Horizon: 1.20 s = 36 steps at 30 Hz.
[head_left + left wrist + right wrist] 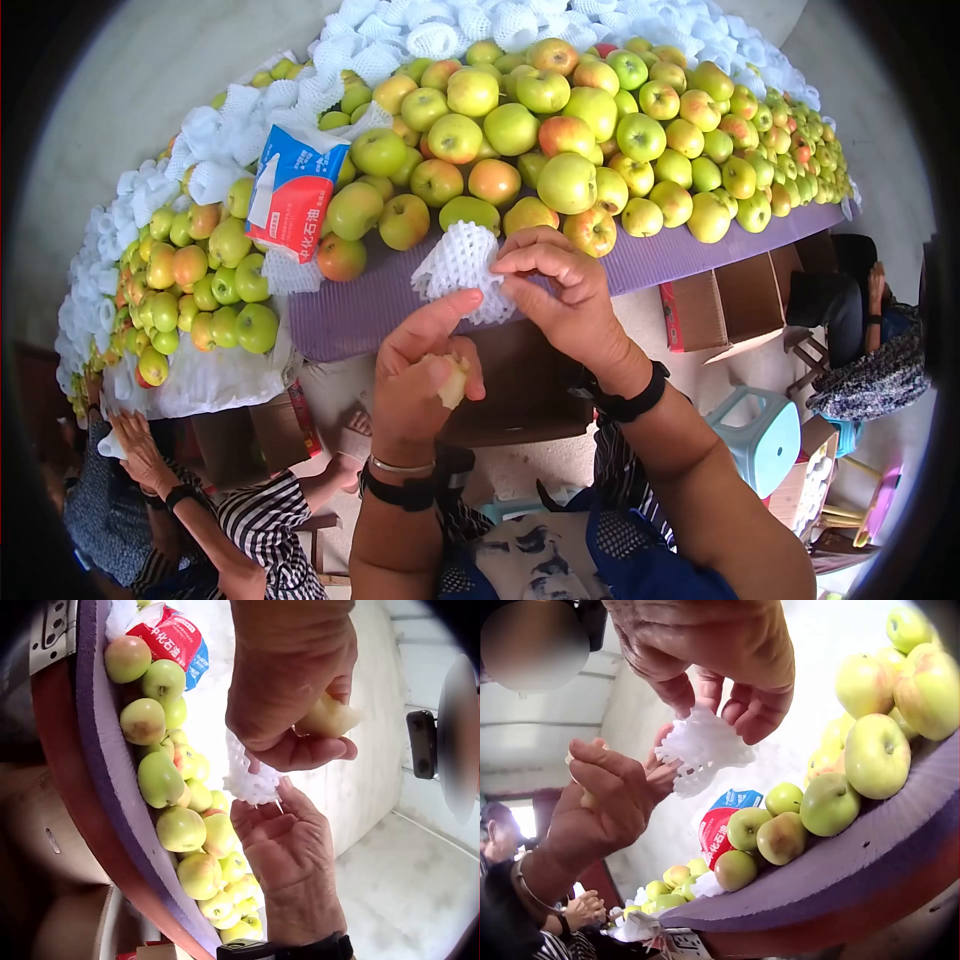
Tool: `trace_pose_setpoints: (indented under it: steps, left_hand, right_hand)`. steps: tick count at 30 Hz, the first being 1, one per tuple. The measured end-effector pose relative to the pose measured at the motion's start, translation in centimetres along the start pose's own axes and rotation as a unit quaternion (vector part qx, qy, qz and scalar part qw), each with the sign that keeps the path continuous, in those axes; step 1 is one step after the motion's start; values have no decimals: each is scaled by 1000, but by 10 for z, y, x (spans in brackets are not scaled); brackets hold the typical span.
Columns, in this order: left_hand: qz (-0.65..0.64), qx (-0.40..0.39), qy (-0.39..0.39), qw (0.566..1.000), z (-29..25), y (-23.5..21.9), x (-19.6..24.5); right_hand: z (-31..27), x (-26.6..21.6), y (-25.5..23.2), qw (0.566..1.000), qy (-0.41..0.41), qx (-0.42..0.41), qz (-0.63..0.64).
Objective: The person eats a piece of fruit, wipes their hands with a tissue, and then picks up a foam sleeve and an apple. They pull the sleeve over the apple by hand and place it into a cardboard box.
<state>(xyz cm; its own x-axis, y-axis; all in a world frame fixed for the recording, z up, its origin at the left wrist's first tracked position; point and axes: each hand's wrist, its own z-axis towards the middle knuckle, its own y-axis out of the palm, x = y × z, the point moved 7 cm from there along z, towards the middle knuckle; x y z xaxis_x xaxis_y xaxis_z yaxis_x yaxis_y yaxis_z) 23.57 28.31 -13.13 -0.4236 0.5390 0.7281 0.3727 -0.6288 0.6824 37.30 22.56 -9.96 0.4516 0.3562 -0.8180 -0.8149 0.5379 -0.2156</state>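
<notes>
Between my hands hangs a white foam fruit net (460,262), its mesh stretched and bunched. My right hand (570,300) pinches its right edge between thumb and fingers. Curled fingers of my left hand (408,385) hold a pale yellow piece of apple (455,380) with its flesh exposed, largely covered by the palm. In the head view the left index finger reaches out to the net's lower edge. From the right wrist view, the net (705,746) shows ragged holes, with left fingertips right at its side.
Green and reddish apples (510,130) lie heaped on a purple padded table (650,250). More foam nets (480,25) pile behind. A red and blue packet (295,190) lies at left. Cardboard boxes (725,305) and a turquoise stool (755,435) stand below. Another person's hand (140,455) is at lower left.
</notes>
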Motion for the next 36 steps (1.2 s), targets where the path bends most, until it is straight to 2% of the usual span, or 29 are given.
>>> trace_pose_setpoints:
  steps: [2, 5, 8, 11, 13, 17, 20, 22, 23, 25, 29, 30, 31, 33, 34, 35, 36]
  left_hand:
    - [-5, -3, 3, 1000, 1, 0, 1]
    - [-2, -1, -1, 1000, 2, 1, -1]
    - [7, 4, -21, 1000, 2, 2, -1]
    - [-11, -31, -25, 999, -1, 5, -5]
    - [-32, -68, -33, 997, -4, 14, -1]
    - [-60, -127, -53, 989, -7, 17, -3]
    - [-21, -103, -49, 993, -5, 16, -2]
    - [25, -67, -60, 996, -5, 12, -4]
    - [47, -49, -66, 996, -4, 10, -5]
    - [58, -53, -80, 994, -4, 14, -7]
    - [126, -63, -131, 981, -7, 18, -12]
    - [138, -71, -139, 978, -8, 19, -13]
    - [149, -80, -148, 974, -7, 20, -14]
    - [184, -96, -152, 966, -6, 22, -17]
    - [208, -103, -148, 961, -6, 22, -18]
    - [233, -109, -143, 956, -6, 22, -19]
    - [186, -106, -141, 967, -7, 22, -17]
  right_hand:
    - [-2, 9, -1, 997, 27, 28, 65]
    - [-8, 21, -4, 978, 155, 65, 122]
    - [-10, 28, -11, 964, 185, 115, 152]
    - [-12, 40, -17, 938, 193, 182, 221]
    - [-15, 44, -20, 917, 231, 211, 248]
    - [-15, 46, -25, 887, 260, 233, 302]
    - [-8, 32, -39, 961, 182, 183, 96]
    - [4, 3, -38, 989, 71, 123, 33]
    - [9, -12, -37, 996, 15, 92, 1]
    - [12, -30, -27, 996, -20, 36, -79]
    - [8, -25, -17, 985, -57, -43, -156]
    - [9, -23, -20, 986, -72, -24, -148]
    - [7, -10, -24, 996, 23, -16, -82]
    - [-4, 17, -26, 976, 210, 2, 53]
    - [-3, 23, -30, 971, 206, 50, 109]
    - [-5, 28, -33, 953, 246, 89, 149]
    - [-6, 31, -36, 932, 283, 127, 189]
